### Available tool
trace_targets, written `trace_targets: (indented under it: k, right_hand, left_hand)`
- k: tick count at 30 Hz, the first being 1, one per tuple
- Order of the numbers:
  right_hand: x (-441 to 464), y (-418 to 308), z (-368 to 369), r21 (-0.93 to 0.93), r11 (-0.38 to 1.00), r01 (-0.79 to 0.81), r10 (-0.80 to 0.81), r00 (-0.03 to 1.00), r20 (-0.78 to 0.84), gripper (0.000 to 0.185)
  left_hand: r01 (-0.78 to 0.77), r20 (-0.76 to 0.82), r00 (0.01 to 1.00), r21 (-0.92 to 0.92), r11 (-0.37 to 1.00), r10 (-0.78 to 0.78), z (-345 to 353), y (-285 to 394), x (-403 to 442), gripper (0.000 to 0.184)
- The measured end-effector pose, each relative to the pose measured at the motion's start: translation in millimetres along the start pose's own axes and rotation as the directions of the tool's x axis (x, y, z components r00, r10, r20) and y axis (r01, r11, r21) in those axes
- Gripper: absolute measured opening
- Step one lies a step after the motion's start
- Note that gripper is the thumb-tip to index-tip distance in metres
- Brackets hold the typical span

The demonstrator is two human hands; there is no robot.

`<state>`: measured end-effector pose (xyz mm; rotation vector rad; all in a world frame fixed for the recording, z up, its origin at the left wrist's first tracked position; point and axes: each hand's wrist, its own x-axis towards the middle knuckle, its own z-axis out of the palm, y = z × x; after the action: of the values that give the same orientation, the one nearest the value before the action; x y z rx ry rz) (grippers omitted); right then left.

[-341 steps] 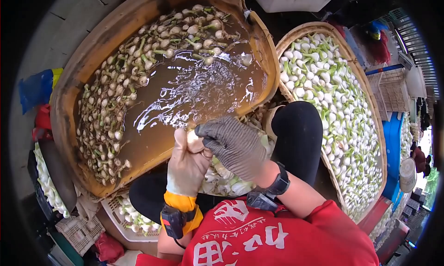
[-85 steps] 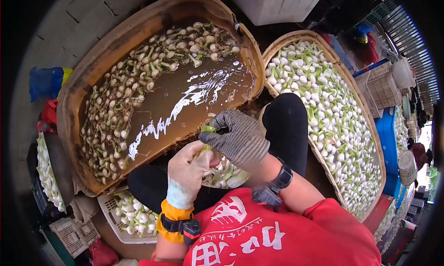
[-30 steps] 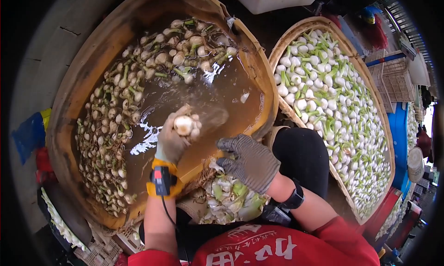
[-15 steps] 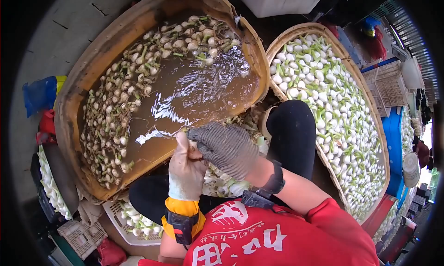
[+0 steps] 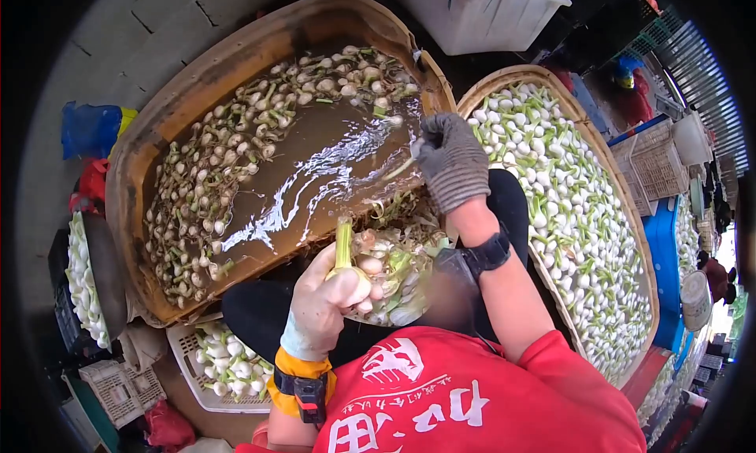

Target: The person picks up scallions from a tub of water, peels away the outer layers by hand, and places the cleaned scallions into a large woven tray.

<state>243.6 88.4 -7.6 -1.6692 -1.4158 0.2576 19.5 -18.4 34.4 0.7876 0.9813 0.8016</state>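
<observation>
My left hand (image 5: 315, 303), in a pale glove, is closed round a garlic bulb (image 5: 351, 284) with a cut green stem pointing up. My right hand (image 5: 453, 158), in a dark grey glove, is raised to the right, beside the tub's near right rim. Its fingers are pinched on a thin pale strip of peel (image 5: 400, 168) that trails to the left. Below it, between my knees, a heap of garlic peelings (image 5: 402, 256) lies in a container largely hidden by the scraps.
A large brown tub (image 5: 130, 166) holds murky water and unpeeled bulbs. On the right a long basin (image 5: 650, 295) is full of peeled white bulbs. A white basket (image 5: 185, 366) of bulbs sits lower left. A white bin (image 5: 488, 16) stands behind.
My hands were together over the tub's near edge. My right hand has pulled away up and right with the peel, while my left hand has lowered slightly with the garlic bulb.
</observation>
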Motion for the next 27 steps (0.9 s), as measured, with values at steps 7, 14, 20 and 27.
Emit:
trace_targets:
  k: [7, 14, 20, 27]
  right_hand:
    - [-75, -30, -10, 0.332, 0.935, -0.123, -0.035, 0.901, 0.433, 0.024]
    - [-61, -102, -28, 0.007, 0.996, -0.086, 0.052, 0.661, 0.749, 0.039]
    - [-84, -71, -12, 0.246, 0.969, -0.018, -0.143, 0.770, 0.622, 0.035]
    - [-107, -85, -24, 0.320, 0.947, -0.026, -0.131, 0.879, 0.459, 0.022]
  left_hand:
    - [-0.014, -0.003, 1.000, 0.079, 0.997, 0.014, -11, 0, -10, 0.042]
    - [-0.275, 0.084, 0.961, 0.356, 0.893, 0.263, -16, -16, -3, 0.040]
    - [-0.211, 0.019, 0.975, 0.388, 0.897, 0.221, -44, -38, 10, 0.029]
    - [-0.283, -0.202, 0.908, 0.355, 0.891, 0.368, -50, -50, 31, 0.015]
